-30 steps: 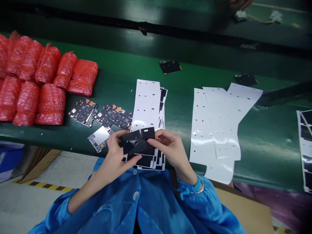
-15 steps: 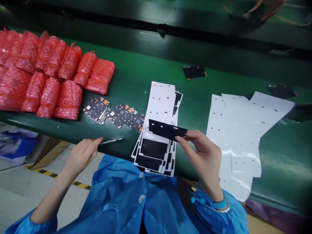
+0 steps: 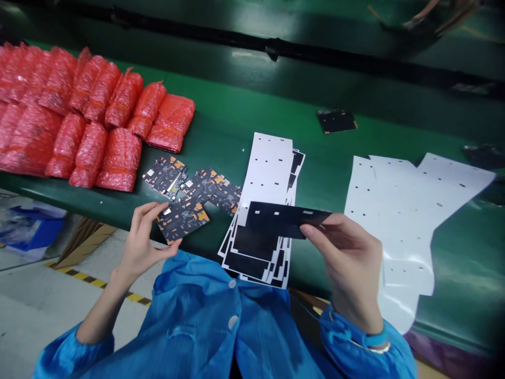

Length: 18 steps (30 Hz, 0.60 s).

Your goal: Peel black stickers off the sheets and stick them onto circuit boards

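Between the thumb and fingers of my left hand (image 3: 148, 239) is a dark circuit board (image 3: 184, 220) with orange patches, gripped at its left side. My right hand (image 3: 351, 258) pinches the right end of a thin black sheet (image 3: 280, 218) with small cut-outs. That sheet hangs above a pile of white label sheets (image 3: 268, 168), whose lower ends carry black rectangles. More circuit boards (image 3: 164, 175) lie just beyond my left hand, partly overlapping.
Red bubble-wrapped bundles (image 3: 122, 158) fill the left of the green table (image 3: 221, 116). White backing sheets (image 3: 398, 210) spread at the right. A dark board (image 3: 337, 121) lies farther back, another (image 3: 483, 156) at the far right. Another person's hand shows blurred at the top right.
My left hand now holds a circuit board edge-on in its fingers, where it held a thin pale tool flat before. The black sheet in my right hand is turned more toward the camera.
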Tool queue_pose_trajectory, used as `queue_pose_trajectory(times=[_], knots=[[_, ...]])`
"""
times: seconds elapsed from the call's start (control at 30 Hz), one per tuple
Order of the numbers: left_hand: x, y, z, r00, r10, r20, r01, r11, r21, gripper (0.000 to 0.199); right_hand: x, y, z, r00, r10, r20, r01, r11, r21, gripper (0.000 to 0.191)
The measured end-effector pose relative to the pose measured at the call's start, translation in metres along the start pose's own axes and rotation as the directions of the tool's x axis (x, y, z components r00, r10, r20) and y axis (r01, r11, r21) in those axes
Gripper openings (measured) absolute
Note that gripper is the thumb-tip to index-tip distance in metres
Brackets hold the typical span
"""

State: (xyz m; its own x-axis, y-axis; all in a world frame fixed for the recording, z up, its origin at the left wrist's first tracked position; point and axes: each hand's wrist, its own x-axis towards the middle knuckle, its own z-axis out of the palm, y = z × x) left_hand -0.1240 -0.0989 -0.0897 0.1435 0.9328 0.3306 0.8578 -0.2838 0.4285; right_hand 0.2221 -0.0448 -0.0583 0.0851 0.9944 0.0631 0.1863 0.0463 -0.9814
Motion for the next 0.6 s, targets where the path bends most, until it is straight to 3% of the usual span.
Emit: queue_pose_trajectory(times=[0.13, 0.23, 0.33, 0.5, 0.6], knots=[[0.038, 0.044, 0.0, 0.988, 0.136, -0.069, -0.149, 0.956, -0.251, 0.075, 0.0, -0.02, 0.006, 0.985, -0.066, 0.16, 0.032, 0.977, 0.209, 0.008], [0.064, 0.07, 0.003, 0.97, 0.226, -0.086, -0.239, 0.837, -0.492, 0.066, 0.0, -0.038, 0.009, 0.967, -0.164, 0.197, 0.11, 0.96, 0.257, 0.007], [0.08, 0.083, 0.005, 0.966, 0.249, -0.067, -0.235, 0.743, -0.627, 0.065, 0.002, -0.051, 0.011, 0.949, -0.252, 0.189, 0.202, 0.947, 0.25, 0.012], [0.088, 0.094, 0.001, 0.979, 0.202, -0.029, -0.168, 0.714, -0.679, 0.076, 0.001, -0.057, 0.005, 0.934, -0.323, 0.152, 0.305, 0.944, 0.13, 0.021], [0.089, 0.098, -0.003, 0.983, 0.184, -0.003, -0.137, 0.721, -0.679, 0.082, 0.0, -0.055, 0.001, 0.946, -0.287, 0.149, 0.276, 0.957, 0.089, 0.02]])
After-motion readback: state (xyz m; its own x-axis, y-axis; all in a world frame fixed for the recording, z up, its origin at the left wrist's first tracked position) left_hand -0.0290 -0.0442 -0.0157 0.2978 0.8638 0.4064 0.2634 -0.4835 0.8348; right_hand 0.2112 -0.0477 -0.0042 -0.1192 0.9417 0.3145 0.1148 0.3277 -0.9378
